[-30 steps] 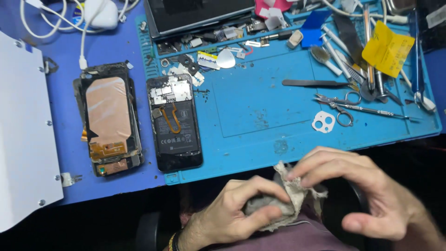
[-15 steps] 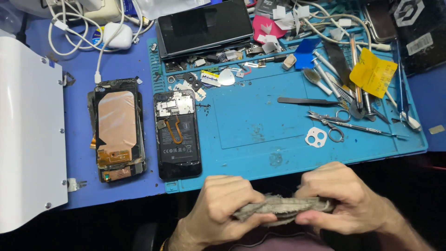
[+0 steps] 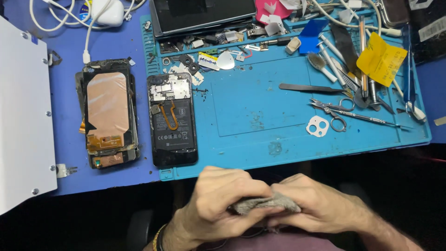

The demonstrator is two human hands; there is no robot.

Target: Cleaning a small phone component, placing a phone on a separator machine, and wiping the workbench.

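Both hands low, at the near edge of the desk. Left hand [image 3: 223,197] and right hand [image 3: 316,204] are clamped together on a grey cloth [image 3: 265,203]. Grip is closed on both sides, fingers curled over the wad, thumbs pressing in. I can't tell whether anything is wrapped inside the cloth; only the fabric shows between the palms.

Just beyond the hands, on the blue mat [image 3: 278,125], an opened phone [image 3: 172,121] lies with its back cover off: board, flex and battery exposed. It's touching nothing the hands hold and sits apart from them. Left of it, off the mat on the desk [image 3: 65,93], a screen assembly [image 3: 109,114] lies face down, copper foil up, with ragged adhesive residue on its edges.

Right half of the mat: tweezers [image 3: 309,87], scissors [image 3: 332,111], a white camera bezel [image 3: 318,126], a brush [image 3: 318,62], a yellow note [image 3: 381,58]. Far edge holds small parts, a pick [image 3: 226,60], a dark slab [image 3: 202,14]. White charger [image 3: 108,11] and a white panel [image 3: 21,121] far left.

My read on progress: teardown is done, phone split in two. Reassembly hasn't started, nothing is refitted and the residue is uncleaned. The hands are off both halves, busy with the cloth only.
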